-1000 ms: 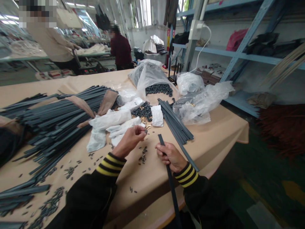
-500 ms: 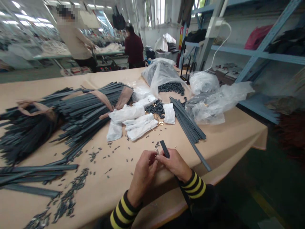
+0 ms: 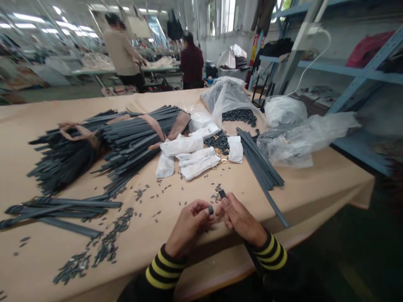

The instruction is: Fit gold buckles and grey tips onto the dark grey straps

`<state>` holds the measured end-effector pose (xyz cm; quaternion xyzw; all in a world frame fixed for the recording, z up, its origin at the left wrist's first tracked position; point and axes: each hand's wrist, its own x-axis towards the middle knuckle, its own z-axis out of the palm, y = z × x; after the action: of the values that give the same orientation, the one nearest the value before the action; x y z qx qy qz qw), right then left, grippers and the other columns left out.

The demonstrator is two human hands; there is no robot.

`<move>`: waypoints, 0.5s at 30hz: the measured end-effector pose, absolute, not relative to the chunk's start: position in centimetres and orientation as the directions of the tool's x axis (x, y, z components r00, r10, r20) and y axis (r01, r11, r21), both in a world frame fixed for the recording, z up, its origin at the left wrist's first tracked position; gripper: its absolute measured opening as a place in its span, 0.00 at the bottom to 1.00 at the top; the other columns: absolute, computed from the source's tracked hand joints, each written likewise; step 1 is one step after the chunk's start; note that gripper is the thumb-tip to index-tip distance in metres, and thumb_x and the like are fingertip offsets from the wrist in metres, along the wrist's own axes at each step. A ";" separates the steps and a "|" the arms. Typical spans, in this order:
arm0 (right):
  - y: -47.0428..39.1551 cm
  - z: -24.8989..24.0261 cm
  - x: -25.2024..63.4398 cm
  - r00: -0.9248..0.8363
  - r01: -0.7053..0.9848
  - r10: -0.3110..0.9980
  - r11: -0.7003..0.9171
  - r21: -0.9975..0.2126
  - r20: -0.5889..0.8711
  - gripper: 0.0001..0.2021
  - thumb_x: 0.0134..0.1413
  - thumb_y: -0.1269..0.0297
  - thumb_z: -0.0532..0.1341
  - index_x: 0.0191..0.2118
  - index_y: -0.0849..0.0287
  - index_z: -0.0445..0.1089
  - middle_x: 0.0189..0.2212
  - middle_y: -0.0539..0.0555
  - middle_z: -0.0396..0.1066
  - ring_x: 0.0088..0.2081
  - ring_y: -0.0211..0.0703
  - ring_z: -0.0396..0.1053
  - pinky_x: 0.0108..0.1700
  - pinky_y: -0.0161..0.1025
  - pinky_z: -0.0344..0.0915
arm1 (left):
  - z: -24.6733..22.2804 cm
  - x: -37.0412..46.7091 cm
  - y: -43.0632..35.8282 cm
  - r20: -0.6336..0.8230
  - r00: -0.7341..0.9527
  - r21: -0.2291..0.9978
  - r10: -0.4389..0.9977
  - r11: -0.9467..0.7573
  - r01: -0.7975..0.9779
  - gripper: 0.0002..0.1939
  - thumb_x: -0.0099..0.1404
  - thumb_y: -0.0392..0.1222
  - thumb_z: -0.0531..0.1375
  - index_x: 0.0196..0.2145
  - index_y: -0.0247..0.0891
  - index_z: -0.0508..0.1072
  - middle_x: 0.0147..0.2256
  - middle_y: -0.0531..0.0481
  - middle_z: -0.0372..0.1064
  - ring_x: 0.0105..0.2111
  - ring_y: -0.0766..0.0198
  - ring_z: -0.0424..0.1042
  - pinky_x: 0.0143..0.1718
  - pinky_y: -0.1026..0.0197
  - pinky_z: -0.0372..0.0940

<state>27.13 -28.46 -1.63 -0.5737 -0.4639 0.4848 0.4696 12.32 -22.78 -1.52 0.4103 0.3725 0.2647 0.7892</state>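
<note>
While two bundles of long dark-grey flat strips (image 3: 126, 140) bound with tan cloth bands (image 3: 179, 125) lie on the left of the tan-covered bench (image 3: 317, 188), folded white packets (image 3: 198, 163), a heap of dark-grey rings (image 3: 219, 143) and a translucent plastic bag (image 3: 223, 96) crowd its middle. A loose fan of dark-grey strips (image 3: 262, 163) slants down near the right hand (image 3: 241, 220), and a small pile of dark clips (image 3: 216, 192) lies just beyond the hands. That right hand is closed around a flat dark-grey strip (image 3: 222, 193) near the bench's close edge; the strip's short free end sticks out past the fingers, pointing away from the person and slightly left, while its lower length is hard to make out. The left hand (image 3: 192, 226) pinches a small dark piece (image 3: 210, 209) between thumb and fingertip, just beside the strip's end. Half a second ago the hands met and a longer end of the strip rose above the right hand; now the piece and the strip stand apart and only a stub shows. The view has also swung left.
</note>
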 end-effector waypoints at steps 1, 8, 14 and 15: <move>-28.7 -1.5 27.2 0.106 0.081 0.985 -0.142 -0.987 -0.133 0.16 0.59 0.51 0.43 0.36 0.58 0.56 0.24 0.48 0.64 0.16 0.30 0.53 0.21 0.30 0.53 | -1.4 12.2 -22.7 -0.387 0.561 0.835 0.731 0.537 -0.123 0.08 0.53 0.38 0.62 0.30 0.34 0.67 0.24 0.53 0.68 0.23 0.71 0.68 0.27 0.68 0.62; -29.9 -0.4 27.8 -0.180 0.292 0.968 -0.115 -0.949 -0.173 0.17 0.59 0.57 0.47 0.27 0.62 0.64 0.17 0.47 0.60 0.18 0.30 0.55 0.23 0.30 0.52 | -1.6 11.3 -22.5 -0.410 0.560 0.811 0.720 0.569 -0.137 0.07 0.53 0.36 0.62 0.30 0.35 0.67 0.23 0.57 0.66 0.23 0.74 0.67 0.29 0.69 0.64; -29.5 -0.4 28.1 -0.313 0.314 0.929 -0.096 -0.944 -0.199 0.18 0.59 0.58 0.46 0.26 0.64 0.64 0.15 0.46 0.57 0.17 0.30 0.54 0.22 0.29 0.50 | -1.6 11.3 -22.6 -0.306 0.628 0.908 0.715 0.418 -0.034 0.05 0.56 0.38 0.60 0.30 0.33 0.69 0.22 0.54 0.67 0.24 0.70 0.66 0.28 0.66 0.62; -29.4 -0.5 28.2 -0.333 0.315 0.917 -0.112 -0.943 -0.221 0.19 0.59 0.58 0.46 0.26 0.65 0.64 0.15 0.46 0.56 0.17 0.30 0.53 0.22 0.29 0.50 | -1.6 11.4 -22.7 -0.296 0.625 0.925 0.722 0.379 0.001 0.06 0.56 0.38 0.59 0.30 0.33 0.69 0.22 0.53 0.67 0.24 0.70 0.66 0.28 0.66 0.62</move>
<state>28.21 -29.41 -0.51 -0.5074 -0.6066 0.5466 0.2754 11.39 -22.67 -1.59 0.5024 0.3597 0.2409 0.7484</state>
